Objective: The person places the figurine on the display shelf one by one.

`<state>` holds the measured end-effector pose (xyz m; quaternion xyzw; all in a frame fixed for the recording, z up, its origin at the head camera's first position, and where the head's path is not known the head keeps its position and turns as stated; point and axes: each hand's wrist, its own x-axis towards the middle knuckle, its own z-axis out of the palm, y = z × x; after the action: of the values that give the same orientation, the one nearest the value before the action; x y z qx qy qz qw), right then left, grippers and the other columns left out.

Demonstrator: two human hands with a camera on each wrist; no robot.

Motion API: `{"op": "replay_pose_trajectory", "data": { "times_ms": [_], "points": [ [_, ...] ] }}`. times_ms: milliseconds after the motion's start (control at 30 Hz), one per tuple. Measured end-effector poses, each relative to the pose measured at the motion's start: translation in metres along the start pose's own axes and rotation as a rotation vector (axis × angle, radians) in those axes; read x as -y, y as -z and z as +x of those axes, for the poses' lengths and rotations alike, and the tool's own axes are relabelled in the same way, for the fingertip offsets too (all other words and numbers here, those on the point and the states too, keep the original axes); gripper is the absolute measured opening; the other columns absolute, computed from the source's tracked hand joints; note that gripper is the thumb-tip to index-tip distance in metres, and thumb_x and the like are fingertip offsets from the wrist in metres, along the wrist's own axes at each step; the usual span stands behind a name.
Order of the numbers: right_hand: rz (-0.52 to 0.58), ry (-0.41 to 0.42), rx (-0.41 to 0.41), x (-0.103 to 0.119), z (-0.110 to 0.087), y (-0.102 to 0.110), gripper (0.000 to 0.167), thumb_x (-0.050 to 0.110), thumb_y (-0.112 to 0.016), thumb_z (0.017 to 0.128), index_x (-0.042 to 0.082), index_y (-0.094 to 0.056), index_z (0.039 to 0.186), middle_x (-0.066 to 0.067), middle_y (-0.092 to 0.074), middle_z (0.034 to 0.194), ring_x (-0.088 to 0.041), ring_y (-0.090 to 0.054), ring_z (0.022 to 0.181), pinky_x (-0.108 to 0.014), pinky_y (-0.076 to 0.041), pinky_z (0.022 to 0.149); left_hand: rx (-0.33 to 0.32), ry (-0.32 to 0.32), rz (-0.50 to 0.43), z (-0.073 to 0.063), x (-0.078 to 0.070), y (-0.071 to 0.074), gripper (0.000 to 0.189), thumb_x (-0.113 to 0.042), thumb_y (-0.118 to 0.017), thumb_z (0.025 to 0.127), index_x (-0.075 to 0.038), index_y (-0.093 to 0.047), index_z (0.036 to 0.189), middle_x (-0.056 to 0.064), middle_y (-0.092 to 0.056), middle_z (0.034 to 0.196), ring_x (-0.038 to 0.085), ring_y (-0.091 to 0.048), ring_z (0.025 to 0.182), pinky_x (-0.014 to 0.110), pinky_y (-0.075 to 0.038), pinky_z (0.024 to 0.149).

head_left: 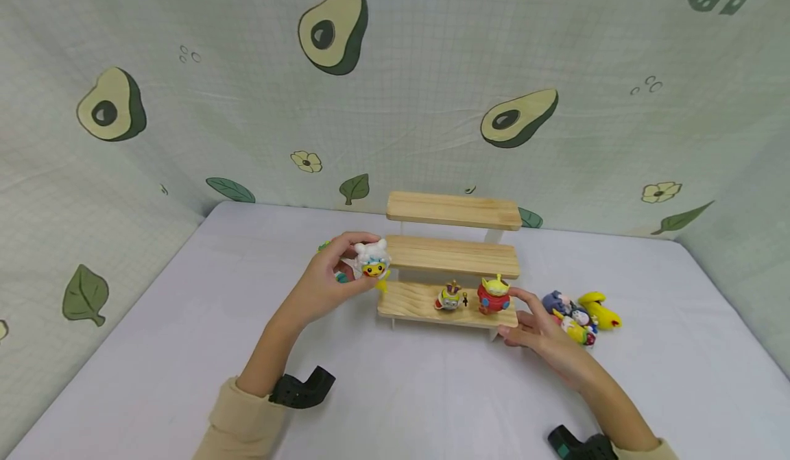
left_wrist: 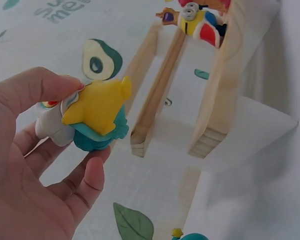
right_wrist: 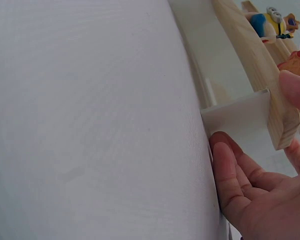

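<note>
While the left hand (head_left: 328, 275) has a pinching grip on a white-hooded figurine (head_left: 373, 254), held up by the left end of the wooden shelf (head_left: 453, 257), its yellow face (head_left: 374, 269) looks out in the head view, long axis near upright; the left wrist view hides that face but bares a broad yellow star (left_wrist: 97, 105) and teal frill (left_wrist: 92, 140). Beside the shelf's right end, whether the right hand (head_left: 546, 333) grips it I cannot tell.
</note>
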<state>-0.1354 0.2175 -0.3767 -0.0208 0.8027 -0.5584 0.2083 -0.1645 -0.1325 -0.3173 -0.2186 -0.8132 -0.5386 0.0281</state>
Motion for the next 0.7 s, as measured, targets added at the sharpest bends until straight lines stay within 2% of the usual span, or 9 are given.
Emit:
{"op": "replay_pose_trajectory", "data": {
  "times_ms": [233,433,600,700],
  "points": [
    [0.004,-0.006,0.002,0.0,0.0,0.0,0.076,0.026,-0.059,0.09,0.018,-0.008,0.146,-0.029,-0.043,0.134,-0.023,-0.058,0.098,-0.04,-0.045,0.09,0.01,0.009,-0.045,0.002,0.002,-0.014,0.052,-0.011,-0.077,0.076,-0.017,-0.052,0.121,0.002,-0.055,0.116,0.02,-0.055,0.098,0.024,-0.048,0.074],
    [0.0,-0.002,0.012,0.0,0.0,0.001,0.075,0.026,-0.058,0.09,0.018,-0.008,0.146,-0.028,-0.043,0.134,-0.023,-0.058,0.098,-0.04,-0.044,0.09,0.029,-0.008,-0.088,0.003,0.002,-0.023,0.052,-0.009,-0.077,0.074,-0.016,-0.054,0.12,0.002,-0.055,0.118,0.022,-0.056,0.102,0.025,-0.05,0.078],
    [-0.004,-0.002,0.01,0.0,0.0,0.001,0.076,0.027,-0.058,0.09,0.018,-0.008,0.146,-0.027,-0.044,0.133,-0.023,-0.057,0.098,-0.039,-0.044,0.089,0.054,-0.039,-0.095,0.004,0.004,-0.031,0.051,-0.007,-0.076,0.075,-0.016,-0.053,0.12,0.002,-0.056,0.119,0.018,-0.056,0.104,0.026,-0.051,0.079],
    [-0.003,-0.016,0.0,0.001,0.0,0.0,0.076,0.028,-0.059,0.089,0.018,-0.009,0.145,-0.027,-0.043,0.134,-0.023,-0.058,0.098,-0.038,-0.043,0.09,0.07,-0.031,-0.092,0.004,0.003,-0.035,0.05,-0.007,-0.075,0.076,-0.017,-0.053,0.12,0.001,-0.057,0.118,0.017,-0.056,0.104,0.026,-0.051,0.079]
  ]
}}
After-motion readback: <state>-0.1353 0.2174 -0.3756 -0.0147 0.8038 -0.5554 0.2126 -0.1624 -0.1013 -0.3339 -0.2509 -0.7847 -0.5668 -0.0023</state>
